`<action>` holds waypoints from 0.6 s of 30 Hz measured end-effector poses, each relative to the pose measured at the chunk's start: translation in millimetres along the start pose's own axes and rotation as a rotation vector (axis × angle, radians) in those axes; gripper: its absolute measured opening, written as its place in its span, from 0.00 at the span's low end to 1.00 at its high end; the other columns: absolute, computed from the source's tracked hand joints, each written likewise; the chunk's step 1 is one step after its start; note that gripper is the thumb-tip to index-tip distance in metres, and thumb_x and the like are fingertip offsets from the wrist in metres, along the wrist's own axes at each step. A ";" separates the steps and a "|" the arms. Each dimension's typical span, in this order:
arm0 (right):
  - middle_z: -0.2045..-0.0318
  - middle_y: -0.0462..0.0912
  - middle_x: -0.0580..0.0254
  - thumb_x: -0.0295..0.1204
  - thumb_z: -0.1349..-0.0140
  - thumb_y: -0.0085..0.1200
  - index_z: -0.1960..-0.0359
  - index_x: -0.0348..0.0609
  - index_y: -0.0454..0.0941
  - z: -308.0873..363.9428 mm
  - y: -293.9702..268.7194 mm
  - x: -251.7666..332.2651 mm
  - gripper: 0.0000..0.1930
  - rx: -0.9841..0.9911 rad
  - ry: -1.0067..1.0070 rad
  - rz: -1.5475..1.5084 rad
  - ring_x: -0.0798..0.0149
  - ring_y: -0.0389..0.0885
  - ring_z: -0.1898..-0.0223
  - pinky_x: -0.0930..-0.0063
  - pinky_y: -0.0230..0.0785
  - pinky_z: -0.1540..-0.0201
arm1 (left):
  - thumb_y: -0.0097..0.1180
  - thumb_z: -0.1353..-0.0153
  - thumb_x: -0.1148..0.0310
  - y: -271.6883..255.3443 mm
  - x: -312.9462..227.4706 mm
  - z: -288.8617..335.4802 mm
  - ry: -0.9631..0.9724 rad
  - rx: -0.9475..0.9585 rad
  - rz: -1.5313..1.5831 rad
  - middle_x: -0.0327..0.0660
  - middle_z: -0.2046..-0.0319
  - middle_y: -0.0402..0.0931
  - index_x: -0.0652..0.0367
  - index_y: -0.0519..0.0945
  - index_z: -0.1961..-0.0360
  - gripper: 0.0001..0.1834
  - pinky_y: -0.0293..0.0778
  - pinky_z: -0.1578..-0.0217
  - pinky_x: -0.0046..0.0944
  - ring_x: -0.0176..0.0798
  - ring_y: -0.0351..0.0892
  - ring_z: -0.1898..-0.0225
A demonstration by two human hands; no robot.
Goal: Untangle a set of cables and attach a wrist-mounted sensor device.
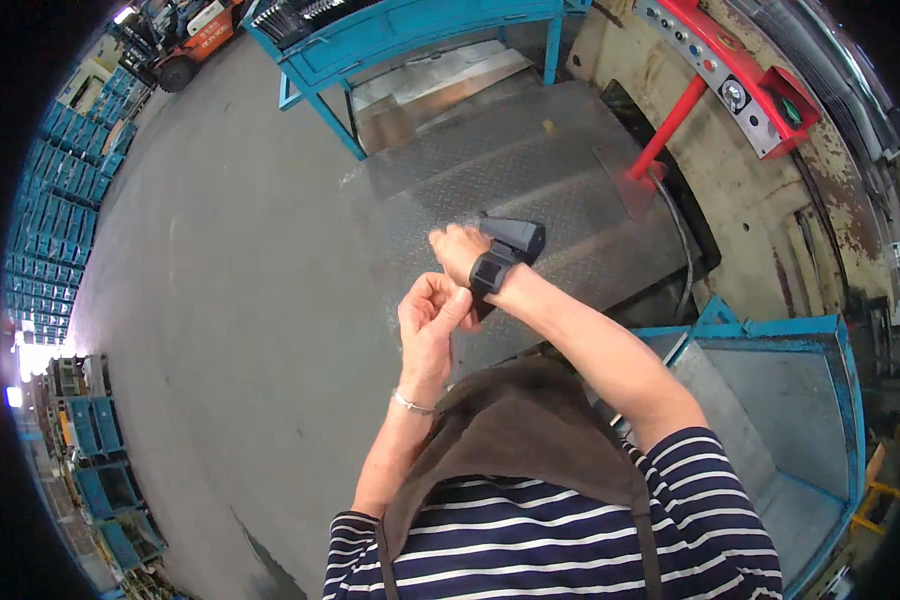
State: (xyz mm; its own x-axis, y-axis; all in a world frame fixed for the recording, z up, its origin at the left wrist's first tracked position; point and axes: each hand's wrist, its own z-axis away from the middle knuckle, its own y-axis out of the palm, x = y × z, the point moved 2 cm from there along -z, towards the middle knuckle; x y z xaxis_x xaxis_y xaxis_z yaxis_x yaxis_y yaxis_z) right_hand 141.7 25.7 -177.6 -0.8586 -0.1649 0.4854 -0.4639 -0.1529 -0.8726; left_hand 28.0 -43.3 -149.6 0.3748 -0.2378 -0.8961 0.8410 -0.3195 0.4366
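Observation:
A black strap [484, 304] hangs below my right wrist, part of a wrist-worn device [513, 238] with a dark, boxy body. My left hand [432, 318] is closed in a pinch at this strap, thumb against fingers, just under the wrist. My right hand [457, 252] reaches across my front with its back up and its fingers curled in; nothing shows in it, though the palm side is hidden. A thin bracelet [411, 403] circles my left wrist.
A blue metal bench [400, 40] stands ahead over a steel floor plate [450, 180]. To the right are a red control stand [670, 120] and a blue-edged metal bin [840, 400]. Blue crates [55, 210] are stacked at far left, near an orange forklift [205, 35].

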 end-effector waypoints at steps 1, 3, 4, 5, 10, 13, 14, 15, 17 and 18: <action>0.65 0.81 0.41 0.33 0.50 0.58 0.65 0.37 0.78 6.5 0.5 7.0 0.14 0.108 -0.065 -0.031 0.45 0.81 0.61 0.58 0.75 0.60 | 0.55 0.38 0.70 -2.2 -8.2 2.1 -0.046 0.032 -0.125 0.36 0.78 0.75 0.62 0.72 0.69 0.07 0.71 0.76 0.30 0.29 0.74 0.78; 0.65 0.82 0.42 0.39 0.52 0.58 0.69 0.38 0.80 33.5 -11.3 11.9 0.16 0.147 -0.196 -0.082 0.47 0.81 0.60 0.60 0.75 0.59 | 0.57 0.39 0.67 -1.0 -15.8 4.5 -0.148 0.108 -0.369 0.34 0.80 0.73 0.61 0.73 0.69 0.09 0.69 0.80 0.27 0.26 0.72 0.81; 0.64 0.81 0.42 0.39 0.52 0.59 0.68 0.37 0.79 33.9 -13.7 12.9 0.16 0.160 -0.157 -0.031 0.47 0.81 0.59 0.60 0.75 0.59 | 0.57 0.39 0.67 -1.0 -15.3 5.6 -0.136 0.117 -0.369 0.33 0.81 0.73 0.61 0.73 0.70 0.10 0.68 0.81 0.27 0.26 0.71 0.81; 0.64 0.81 0.42 0.38 0.52 0.59 0.66 0.37 0.79 33.0 -15.2 13.0 0.17 0.173 -0.117 0.020 0.47 0.81 0.59 0.60 0.74 0.58 | 0.58 0.39 0.66 -1.5 -12.9 6.9 -0.123 0.125 -0.370 0.32 0.81 0.72 0.61 0.73 0.70 0.10 0.67 0.81 0.26 0.25 0.71 0.82; 0.59 0.79 0.41 0.31 0.42 0.54 0.50 0.34 0.72 37.6 -23.3 16.6 0.19 -0.394 0.045 -0.581 0.50 0.81 0.59 0.61 0.74 0.57 | 0.56 0.37 0.64 9.8 5.6 21.7 0.098 0.109 -0.301 0.30 0.83 0.69 0.59 0.72 0.73 0.12 0.63 0.81 0.25 0.24 0.69 0.82; 0.58 0.77 0.52 0.31 0.34 0.45 0.43 0.33 0.65 42.4 -22.3 29.4 0.20 -0.138 0.315 -1.327 0.60 0.79 0.59 0.68 0.75 0.60 | 0.54 0.36 0.68 15.5 7.3 26.1 0.242 0.050 -0.446 0.31 0.80 0.69 0.61 0.70 0.75 0.12 0.62 0.79 0.24 0.24 0.67 0.79; 0.57 0.77 0.54 0.30 0.34 0.45 0.42 0.34 0.65 43.9 -25.2 33.3 0.20 -0.100 0.385 -1.480 0.61 0.79 0.59 0.69 0.75 0.60 | 0.54 0.37 0.70 16.3 6.0 27.8 0.283 0.025 -0.491 0.32 0.79 0.70 0.62 0.70 0.75 0.11 0.63 0.78 0.25 0.24 0.67 0.78; 0.58 0.79 0.50 0.33 0.37 0.49 0.44 0.35 0.67 45.4 -33.3 35.2 0.21 -0.055 0.290 -1.357 0.58 0.80 0.59 0.65 0.75 0.59 | 0.54 0.37 0.72 16.4 4.5 30.1 0.314 0.011 -0.492 0.33 0.77 0.70 0.62 0.70 0.76 0.10 0.64 0.76 0.25 0.24 0.68 0.76; 0.58 0.80 0.47 0.35 0.40 0.52 0.47 0.35 0.70 43.1 -46.2 36.2 0.22 0.047 0.020 -0.779 0.56 0.80 0.58 0.61 0.73 0.58 | 0.53 0.39 0.76 16.2 -1.3 37.3 0.367 -0.011 -0.500 0.36 0.72 0.72 0.63 0.70 0.76 0.09 0.66 0.72 0.27 0.25 0.69 0.71; 0.59 0.80 0.46 0.36 0.42 0.53 0.48 0.35 0.71 42.6 -48.7 37.1 0.23 0.094 -0.105 -0.485 0.55 0.80 0.57 0.59 0.73 0.57 | 0.54 0.42 0.81 12.7 -11.2 45.0 0.379 -0.121 -0.495 0.39 0.67 0.73 0.65 0.72 0.76 0.06 0.68 0.66 0.29 0.28 0.70 0.65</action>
State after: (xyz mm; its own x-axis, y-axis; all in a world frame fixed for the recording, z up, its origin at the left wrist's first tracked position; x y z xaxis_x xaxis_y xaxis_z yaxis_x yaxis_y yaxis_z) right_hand 141.7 -14.5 -114.8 -0.5207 -0.1494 0.8406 -0.7779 -0.3226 -0.5392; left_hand 16.9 -85.9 -130.4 0.0241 0.2597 -0.9654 0.9800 -0.1970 -0.0286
